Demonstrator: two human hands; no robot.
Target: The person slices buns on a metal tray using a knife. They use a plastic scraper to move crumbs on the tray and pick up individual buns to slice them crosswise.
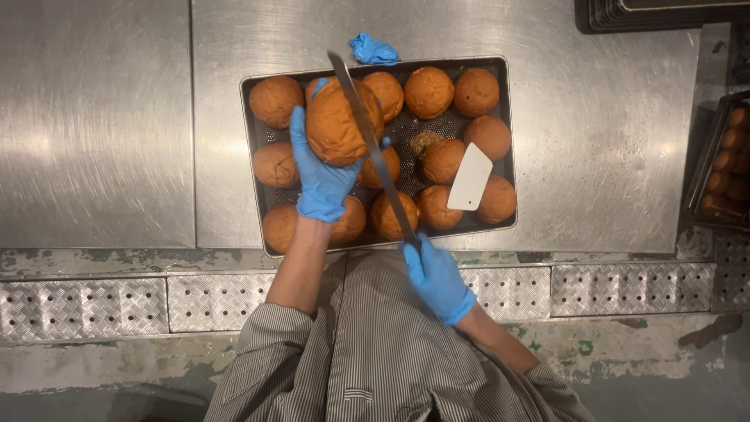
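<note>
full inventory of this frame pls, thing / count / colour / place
held bun: 1, orange-brown, in the left hand above the tray
buns on tray: about 14, orange-brown, in rows, some partly hidden
tray: 1, dark metal, perforated, on the steel table
knife: 1, long steel blade, against the held bun
scraper: 1, white, lying on buns at the tray's right
crumpled glove: 1, blue, behind the tray
steel table: 1, silver
second tray of buns: 1, dark, right edge
left hand: blue glove, grip on the held bun
right hand: blue glove, grip on the knife handle
</note>
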